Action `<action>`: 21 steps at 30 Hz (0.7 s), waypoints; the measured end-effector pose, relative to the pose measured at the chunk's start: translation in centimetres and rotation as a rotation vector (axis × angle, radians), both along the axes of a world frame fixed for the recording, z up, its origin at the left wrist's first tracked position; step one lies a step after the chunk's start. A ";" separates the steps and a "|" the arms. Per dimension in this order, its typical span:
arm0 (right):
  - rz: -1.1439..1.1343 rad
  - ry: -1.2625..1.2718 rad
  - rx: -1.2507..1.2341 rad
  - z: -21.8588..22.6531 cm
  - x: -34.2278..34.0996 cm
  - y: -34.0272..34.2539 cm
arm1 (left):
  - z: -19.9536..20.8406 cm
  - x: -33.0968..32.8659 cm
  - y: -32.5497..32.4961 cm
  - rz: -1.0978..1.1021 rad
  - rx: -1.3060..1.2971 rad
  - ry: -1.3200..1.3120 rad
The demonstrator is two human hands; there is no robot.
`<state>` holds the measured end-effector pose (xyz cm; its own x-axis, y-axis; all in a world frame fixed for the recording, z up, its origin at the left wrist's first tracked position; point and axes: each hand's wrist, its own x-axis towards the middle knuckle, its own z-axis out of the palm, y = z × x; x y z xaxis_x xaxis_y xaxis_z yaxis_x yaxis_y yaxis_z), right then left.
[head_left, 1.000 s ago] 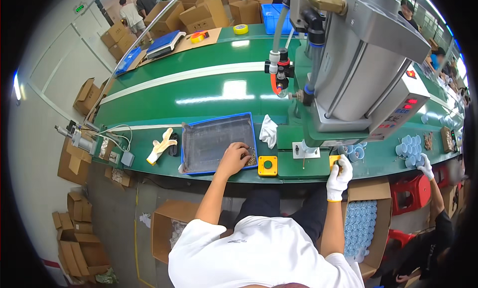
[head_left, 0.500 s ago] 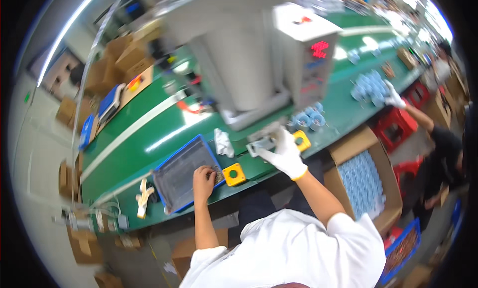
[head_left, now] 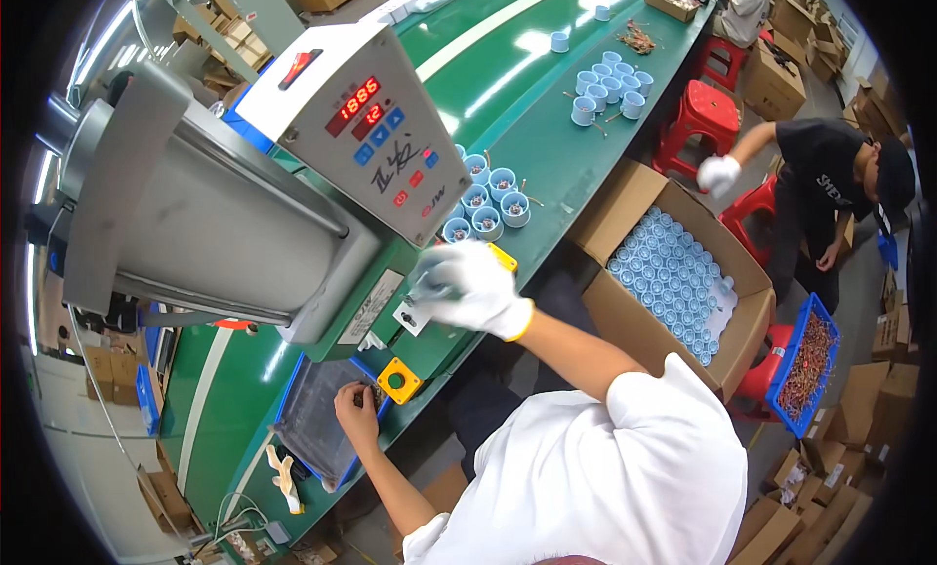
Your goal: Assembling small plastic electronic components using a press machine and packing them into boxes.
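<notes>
My left hand (head_left: 356, 414) is bare and lies with curled fingers in the near corner of a blue tray (head_left: 310, 438) of small dark parts. My right hand (head_left: 473, 287) wears a white glove and is blurred. It reaches to the base of the grey press machine (head_left: 224, 223), beside a white label plate (head_left: 415, 316). Something small and grey shows at its fingertips. A yellow button box (head_left: 399, 381) sits between my two hands on the green bench (head_left: 527, 136). Another yellow box is half hidden behind the glove.
Blue cups (head_left: 488, 199) stand in clusters on the bench beyond the press. An open carton (head_left: 673, 282) full of blue cups stands at my right. A seated person (head_left: 830, 194) in black with a white glove, red stools (head_left: 705, 116) and a blue crate (head_left: 805, 365) are further right.
My head has swung, so the bench now runs diagonally. My gloved right hand has left the right yellow button box for the press base. My left hand stays in the blue tray.
</notes>
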<state>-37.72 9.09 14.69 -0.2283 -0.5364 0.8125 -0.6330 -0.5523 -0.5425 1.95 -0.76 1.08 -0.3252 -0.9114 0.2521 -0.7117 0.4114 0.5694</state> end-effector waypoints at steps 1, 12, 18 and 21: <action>-0.084 -0.091 -0.104 -0.2 -1.2 0.6 | 0.2 0.1 0.0 -0.016 -0.002 -0.008; -0.535 0.349 0.752 -10.6 -30.2 -20.1 | 0.7 -1.8 -1.0 -0.056 0.041 -0.072; -0.365 0.401 0.439 -7.1 -29.6 -16.0 | 1.5 -1.4 0.4 0.041 0.030 -0.045; -0.684 0.399 0.738 -4.0 -36.5 -8.7 | 2.4 -1.9 0.8 0.120 0.174 -0.062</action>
